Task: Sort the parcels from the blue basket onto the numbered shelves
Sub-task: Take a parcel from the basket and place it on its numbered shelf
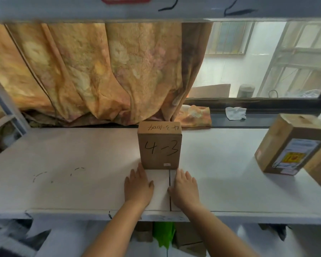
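A cardboard box [159, 151] marked "4-3" stands upright at centre frame on a white shelf [63, 164]. Just below it, the left hand [138, 184] and right hand [185, 188] lie flat with fingers straight, holding nothing. Their fingertips reach the box's lower corners, though contact is unclear. Both hands are equally near.

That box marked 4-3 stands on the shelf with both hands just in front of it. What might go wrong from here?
The 4-3 box stands upright, and the left hand and right hand are low at its base; a push there might topple it. The back edge of the shelf lies right behind it, so a hard shove may send it off toward the curtain.
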Available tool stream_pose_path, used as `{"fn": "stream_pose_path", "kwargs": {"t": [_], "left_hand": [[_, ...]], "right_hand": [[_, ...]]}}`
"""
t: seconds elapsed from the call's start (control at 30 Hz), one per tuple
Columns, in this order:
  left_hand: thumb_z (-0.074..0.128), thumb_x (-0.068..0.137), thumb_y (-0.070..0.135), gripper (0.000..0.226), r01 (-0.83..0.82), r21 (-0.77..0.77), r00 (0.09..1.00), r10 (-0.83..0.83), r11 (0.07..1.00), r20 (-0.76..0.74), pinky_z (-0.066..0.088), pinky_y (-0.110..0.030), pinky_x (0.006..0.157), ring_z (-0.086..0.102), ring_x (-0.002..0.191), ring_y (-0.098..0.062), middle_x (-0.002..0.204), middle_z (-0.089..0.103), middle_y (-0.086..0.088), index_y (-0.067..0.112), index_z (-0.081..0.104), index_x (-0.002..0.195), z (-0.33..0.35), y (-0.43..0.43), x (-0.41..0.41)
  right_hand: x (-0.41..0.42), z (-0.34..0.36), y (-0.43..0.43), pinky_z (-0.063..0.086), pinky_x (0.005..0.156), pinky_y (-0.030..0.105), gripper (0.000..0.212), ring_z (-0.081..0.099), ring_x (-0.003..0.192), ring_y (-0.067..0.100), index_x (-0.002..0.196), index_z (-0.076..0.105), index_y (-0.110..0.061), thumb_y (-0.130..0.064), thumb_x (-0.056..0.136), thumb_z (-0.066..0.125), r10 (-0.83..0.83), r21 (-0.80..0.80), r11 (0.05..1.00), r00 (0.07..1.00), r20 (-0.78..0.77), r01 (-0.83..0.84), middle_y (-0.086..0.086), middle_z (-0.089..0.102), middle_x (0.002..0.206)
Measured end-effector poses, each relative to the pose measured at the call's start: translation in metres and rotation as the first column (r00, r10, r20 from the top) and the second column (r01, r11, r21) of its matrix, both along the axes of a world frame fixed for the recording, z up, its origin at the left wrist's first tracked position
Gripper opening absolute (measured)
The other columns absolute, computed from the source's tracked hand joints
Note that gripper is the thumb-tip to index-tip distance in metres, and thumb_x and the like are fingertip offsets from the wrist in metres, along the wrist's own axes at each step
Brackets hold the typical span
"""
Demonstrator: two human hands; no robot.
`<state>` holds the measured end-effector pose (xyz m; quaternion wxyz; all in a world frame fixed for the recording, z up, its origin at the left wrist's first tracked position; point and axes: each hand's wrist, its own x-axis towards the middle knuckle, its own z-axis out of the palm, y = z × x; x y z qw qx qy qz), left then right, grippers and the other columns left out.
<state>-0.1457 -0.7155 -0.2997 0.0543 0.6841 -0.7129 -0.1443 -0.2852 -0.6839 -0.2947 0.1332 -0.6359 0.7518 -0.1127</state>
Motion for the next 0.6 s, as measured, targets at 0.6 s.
{"fn": "stream_pose_path", "kwargs": {"t": [0.6], "left_hand": [[0.042,0.094,0.027,0.052,0.043,0.153,0.973,-0.076,0.987,0.218,0.034,-0.037,0.108,0.038,0.134,-0.026,0.151,0.034,-0.007,0.021,0.032,0.145,0.213,0.142,0.117]], "right_hand": [[0.067,0.205,0.099,0.047,0.096,0.037,0.038,0.057,0.112,0.027,0.126,0.055,-0.013,-0.026,0.09,0.053,0.414,0.119,0.91,0.887,-0.205,-0.397,0.01,0.059,0.126]]}}
